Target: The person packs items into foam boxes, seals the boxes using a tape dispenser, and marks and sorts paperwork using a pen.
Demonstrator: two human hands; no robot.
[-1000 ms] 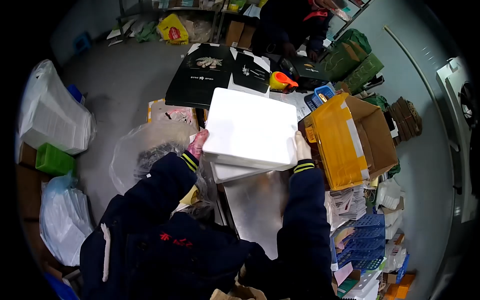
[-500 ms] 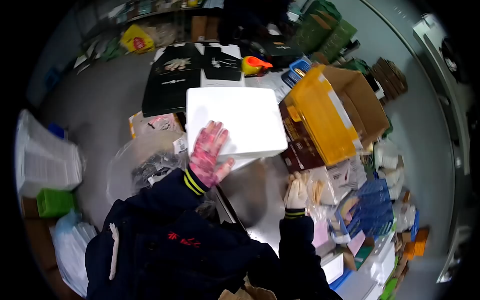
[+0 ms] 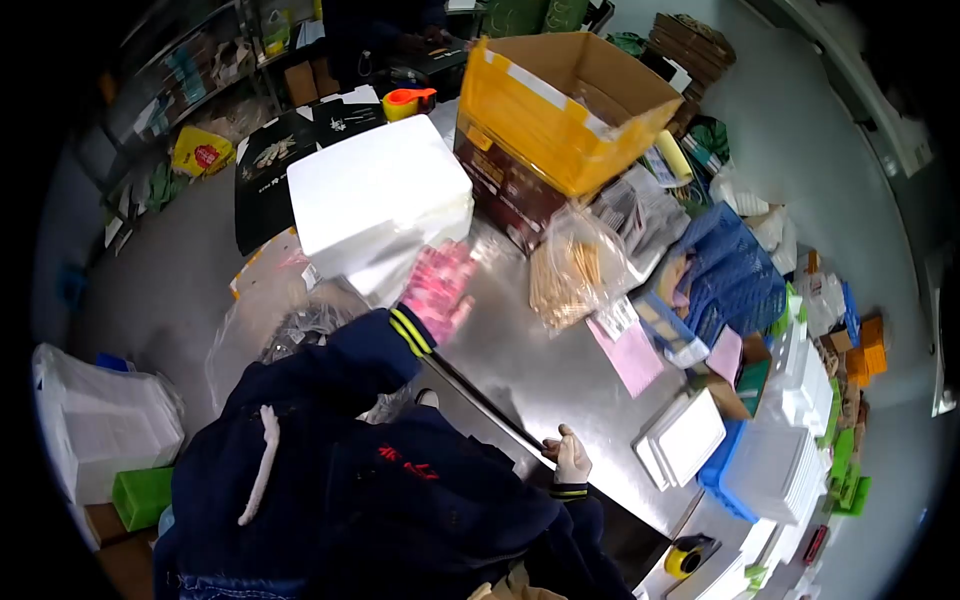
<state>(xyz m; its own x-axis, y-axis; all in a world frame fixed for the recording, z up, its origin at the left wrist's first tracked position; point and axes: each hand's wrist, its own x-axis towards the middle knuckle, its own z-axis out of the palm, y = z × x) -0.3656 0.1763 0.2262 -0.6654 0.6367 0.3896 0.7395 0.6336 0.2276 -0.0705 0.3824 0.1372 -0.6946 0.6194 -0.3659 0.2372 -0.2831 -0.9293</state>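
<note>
My left hand, in a pink mottled glove, is open with its fingers stretched out. It lies at the near right side of a white foam box; contact is unclear. My right hand, in a whitish glove, is low by the near edge of the metal table. Its fingers are curled, and anything inside them is hidden. Beyond it lies a clear plastic bag of thin wooden sticks, beside a pink sheet.
A large open carton with yellow tape stands right of the foam box. A blue mesh basket, white lids and a tape dispenser sit to the right. At the back, another person's hand is near a black box.
The view has swung to the right. My left hand has slid from the foam box's top to its near side. My right hand has left the bag of sticks and come back toward me.
</note>
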